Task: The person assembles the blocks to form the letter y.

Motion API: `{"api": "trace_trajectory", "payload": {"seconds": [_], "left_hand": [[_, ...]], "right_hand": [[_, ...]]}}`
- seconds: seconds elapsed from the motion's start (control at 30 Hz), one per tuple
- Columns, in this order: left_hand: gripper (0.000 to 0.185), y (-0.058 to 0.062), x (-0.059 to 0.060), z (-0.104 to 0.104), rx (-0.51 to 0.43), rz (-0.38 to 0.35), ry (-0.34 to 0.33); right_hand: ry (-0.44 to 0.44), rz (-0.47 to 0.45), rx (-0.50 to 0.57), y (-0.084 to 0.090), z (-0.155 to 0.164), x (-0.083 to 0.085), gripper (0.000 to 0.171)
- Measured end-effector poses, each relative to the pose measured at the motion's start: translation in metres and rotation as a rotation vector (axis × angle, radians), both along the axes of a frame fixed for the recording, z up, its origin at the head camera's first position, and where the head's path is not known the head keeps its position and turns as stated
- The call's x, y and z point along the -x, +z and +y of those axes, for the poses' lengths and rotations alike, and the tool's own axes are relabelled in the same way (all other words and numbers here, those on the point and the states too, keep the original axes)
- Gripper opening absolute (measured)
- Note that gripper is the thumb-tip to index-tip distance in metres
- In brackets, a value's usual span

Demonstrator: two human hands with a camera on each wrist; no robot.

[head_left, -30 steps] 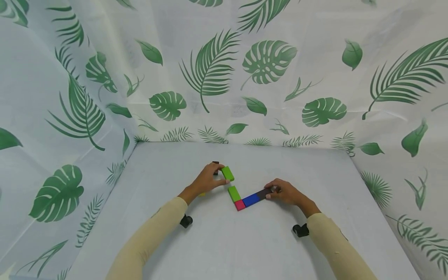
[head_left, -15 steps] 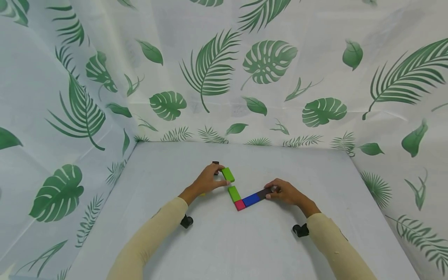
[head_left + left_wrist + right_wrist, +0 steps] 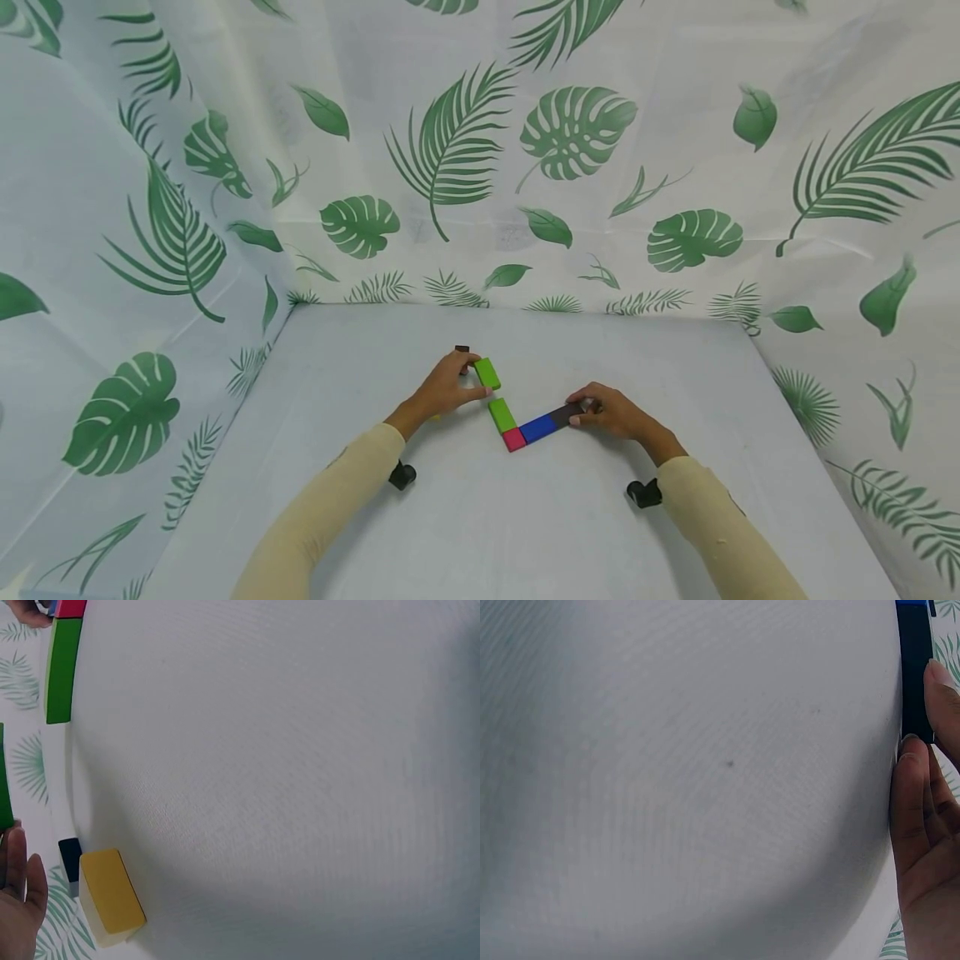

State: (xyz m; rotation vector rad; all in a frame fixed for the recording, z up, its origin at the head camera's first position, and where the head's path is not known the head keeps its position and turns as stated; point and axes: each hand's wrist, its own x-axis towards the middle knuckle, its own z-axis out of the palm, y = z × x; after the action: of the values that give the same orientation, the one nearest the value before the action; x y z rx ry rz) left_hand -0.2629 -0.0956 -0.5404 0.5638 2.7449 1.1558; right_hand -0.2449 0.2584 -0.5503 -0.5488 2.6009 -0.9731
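On the white table [image 3: 480, 517], a red block [image 3: 513, 439] is the corner of a V of flat blocks. A blue block [image 3: 537, 428] and a black block [image 3: 564, 414] run right from it, and a green block [image 3: 502, 414] runs up-left. My right hand [image 3: 581, 412] pinches the black block's [image 3: 915, 675] far end, fingers [image 3: 922, 825] against it. My left hand [image 3: 467, 375] grips a second green block [image 3: 487, 372] just beyond the first green block [image 3: 63, 671].
A yellow block [image 3: 111, 892] lies under my left palm, with a small dark block [image 3: 462, 348] just behind the hand. Leaf-print curtains [image 3: 450, 167] close off the table's back and both sides. Small black cameras [image 3: 643, 493] hang under both wrists.
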Motion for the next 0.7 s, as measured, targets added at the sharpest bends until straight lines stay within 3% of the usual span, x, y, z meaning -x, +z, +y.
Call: {"api": "trace_trajectory", "payload": {"seconds": [0.7], "left_hand": [[0.068, -0.0061, 0.0005, 0.0034, 0.033, 0.016, 0.016]], "right_hand": [[-0.006, -0.004, 0.001, -0.0035, 0.0013, 0.0018, 0.039]]}}
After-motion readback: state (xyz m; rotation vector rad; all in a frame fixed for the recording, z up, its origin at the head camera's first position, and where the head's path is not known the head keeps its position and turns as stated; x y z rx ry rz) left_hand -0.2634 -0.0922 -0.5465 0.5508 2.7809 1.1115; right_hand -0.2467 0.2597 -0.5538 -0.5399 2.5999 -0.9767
